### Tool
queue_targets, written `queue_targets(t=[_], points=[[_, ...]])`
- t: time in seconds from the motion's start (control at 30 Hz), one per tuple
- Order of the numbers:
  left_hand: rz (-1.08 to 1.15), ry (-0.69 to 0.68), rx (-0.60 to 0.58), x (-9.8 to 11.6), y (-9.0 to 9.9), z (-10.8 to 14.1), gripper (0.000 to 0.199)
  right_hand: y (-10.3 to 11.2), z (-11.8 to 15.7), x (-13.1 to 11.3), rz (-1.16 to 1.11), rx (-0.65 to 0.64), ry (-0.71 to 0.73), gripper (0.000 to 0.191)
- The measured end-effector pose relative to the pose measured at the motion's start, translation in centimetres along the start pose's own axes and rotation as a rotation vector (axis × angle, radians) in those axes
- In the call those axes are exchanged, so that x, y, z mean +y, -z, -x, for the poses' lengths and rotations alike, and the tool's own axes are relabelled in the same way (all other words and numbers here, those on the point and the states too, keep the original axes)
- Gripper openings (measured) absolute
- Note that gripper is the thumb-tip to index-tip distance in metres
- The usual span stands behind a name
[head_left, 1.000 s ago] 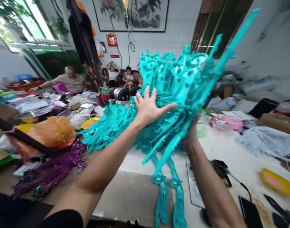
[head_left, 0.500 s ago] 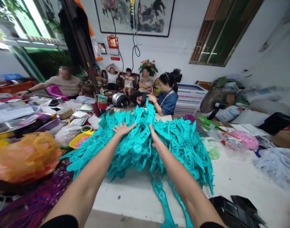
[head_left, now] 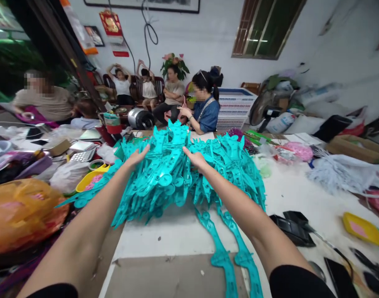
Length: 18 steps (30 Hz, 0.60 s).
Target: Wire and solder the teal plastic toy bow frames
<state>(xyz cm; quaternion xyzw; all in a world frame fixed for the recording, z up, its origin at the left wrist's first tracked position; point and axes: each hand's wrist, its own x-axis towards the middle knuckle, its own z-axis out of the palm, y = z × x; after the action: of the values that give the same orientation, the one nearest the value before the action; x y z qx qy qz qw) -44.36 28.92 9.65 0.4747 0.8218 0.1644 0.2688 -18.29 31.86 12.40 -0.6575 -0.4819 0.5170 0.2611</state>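
A big heap of flat teal plastic pieces point(head_left: 164, 174), long and narrow with round discs, covers the middle of the table. My left hand point(head_left: 138, 157) rests against the heap's left part, thumb stretched out and the other fingers partly hidden among the pieces. At the right of the raised central bunch is my right hand point(head_left: 196, 159), its thumb extended and its fingers sunk behind teal parts. Both hands look open, with the bunch between them. Two separate teal pieces point(head_left: 222, 252) lie side by side in front of the heap, near my right forearm.
At left sit an orange plastic bag point(head_left: 24, 215) and a yellow scoop point(head_left: 89, 179). Black trays point(head_left: 292, 228) and another yellow scoop point(head_left: 363, 229) lie at right. Beyond the table, a person in blue point(head_left: 204, 109) sits near stacked white crates point(head_left: 235, 105); several other people sit farther back.
My view has shifted down and to the right. My hands have moved slightly farther apart around the bunch. Near the back wall, a seated person has raised their arms overhead.
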Motion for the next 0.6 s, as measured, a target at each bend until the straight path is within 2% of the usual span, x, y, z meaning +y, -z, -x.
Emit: queue_targets(t=[0.1, 0.2, 0.27, 0.37, 0.47, 0.53, 0.6], points=[[0.030, -0.079, 0.026, 2.1, 0.5, 3.2, 0.087, 3.4, 3.0, 0.8, 0.128, 0.081, 0.225, 0.075], [-0.068, -0.337, 0.124, 4.8, -1.0, 7.4, 0.087, 8.0, 6.6, 3.2, 0.133, 0.107, 0.389, 0.060], [-0.183, -0.435, 0.073, 6.4, -3.0, 10.0, 0.093, 11.0, 9.4, 5.7, 0.150, 0.132, 0.460, 0.050], [-0.259, -0.372, -0.070, 8.3, -6.2, 11.5, 0.099, 14.0, 13.5, 10.4, 0.338, 0.186, 0.606, 0.042], [-0.207, -0.288, -0.109, 9.6, -8.0, 9.5, 0.099, 13.6, 16.2, 15.4, 0.638, 0.096, 0.791, 0.041], [-0.162, -0.255, -0.133, 10.3, -8.5, 7.4, 0.101, 11.5, 16.7, 18.2, 0.786, -0.046, 0.901, 0.043], [-0.150, -0.226, -0.165, 11.0, -9.1, 5.5, 0.106, 8.5, 16.0, 20.2, 0.870, -0.141, 1.009, 0.047]])
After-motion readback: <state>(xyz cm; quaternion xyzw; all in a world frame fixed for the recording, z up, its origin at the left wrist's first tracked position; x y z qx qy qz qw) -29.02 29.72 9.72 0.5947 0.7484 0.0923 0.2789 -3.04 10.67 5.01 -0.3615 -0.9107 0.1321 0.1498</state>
